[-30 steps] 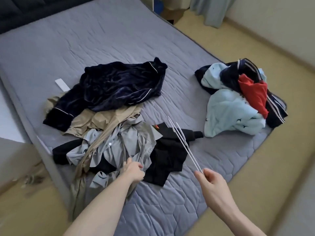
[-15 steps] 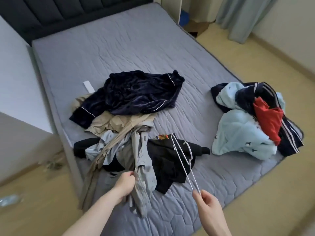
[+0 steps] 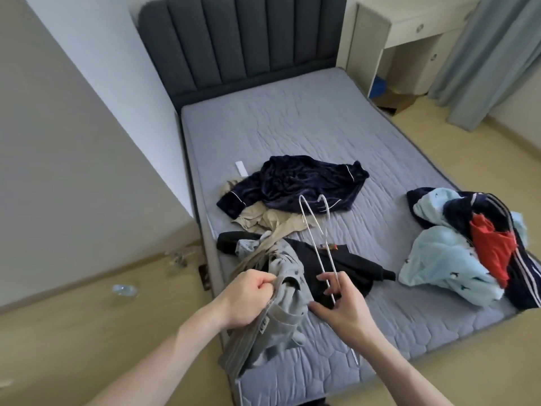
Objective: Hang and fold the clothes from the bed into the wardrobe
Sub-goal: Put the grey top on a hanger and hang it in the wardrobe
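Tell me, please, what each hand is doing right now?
Left hand: grips the grey shirt.
Right hand: holds the white hangers.

A grey quilted mattress [image 3: 292,127] meets a dark slate, ribbed headboard [image 3: 243,39] at 12 o'clock. At centre lie a navy garment with white piping [image 3: 295,183], tan cloth [image 3: 263,219] and black fabric [image 3: 348,265]. At 3 o'clock, pale blue fleece with small dark motifs [image 3: 442,259] wraps red cloth [image 3: 491,244]. A white wire hanger [image 3: 317,230] crosses a grey shirt [image 3: 281,306].
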{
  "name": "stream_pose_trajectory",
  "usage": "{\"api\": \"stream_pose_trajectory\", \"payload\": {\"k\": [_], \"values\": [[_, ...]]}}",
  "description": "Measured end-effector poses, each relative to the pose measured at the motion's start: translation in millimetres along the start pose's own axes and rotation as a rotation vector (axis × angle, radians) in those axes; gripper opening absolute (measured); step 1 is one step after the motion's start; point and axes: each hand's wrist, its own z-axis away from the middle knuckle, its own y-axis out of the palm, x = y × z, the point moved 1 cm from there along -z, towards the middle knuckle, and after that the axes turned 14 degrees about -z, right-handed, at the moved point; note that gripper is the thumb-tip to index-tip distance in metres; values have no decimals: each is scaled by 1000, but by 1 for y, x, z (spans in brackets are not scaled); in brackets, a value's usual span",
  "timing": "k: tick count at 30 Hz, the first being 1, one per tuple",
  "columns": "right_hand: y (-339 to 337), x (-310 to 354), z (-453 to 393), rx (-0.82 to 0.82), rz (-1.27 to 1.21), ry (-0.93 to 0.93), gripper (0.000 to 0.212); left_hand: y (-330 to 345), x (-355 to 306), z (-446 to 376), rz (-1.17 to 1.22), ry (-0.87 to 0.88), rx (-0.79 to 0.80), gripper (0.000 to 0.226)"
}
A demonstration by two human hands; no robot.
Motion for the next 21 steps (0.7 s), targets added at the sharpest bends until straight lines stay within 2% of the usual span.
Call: {"api": "stream_pose_trajectory", "payload": {"k": [3,6,9,10,14,18,21], "values": [[35,36,26,93,-14,-74,45,-13,-6,46,-6,84,31,31],[64,58,51,169,-26,-125,26,-28,0,91,-1,138,28,34],[88,77,77,196,-3,-175,16,-43,18,128,33,146,-60,31],[95,82,85,200,5,-207,17,-49,25,138,32,138,-106,29],[105,103,101,142,-48,-284,44,-70,50,171,-127,87,-292,24],[108,153,103,76,-103,-394,49,-88,66,202,-290,5,-367,20],[113,199,103,73,-138,-466,50,-94,65,222,-212,-17,-434,15]]}}
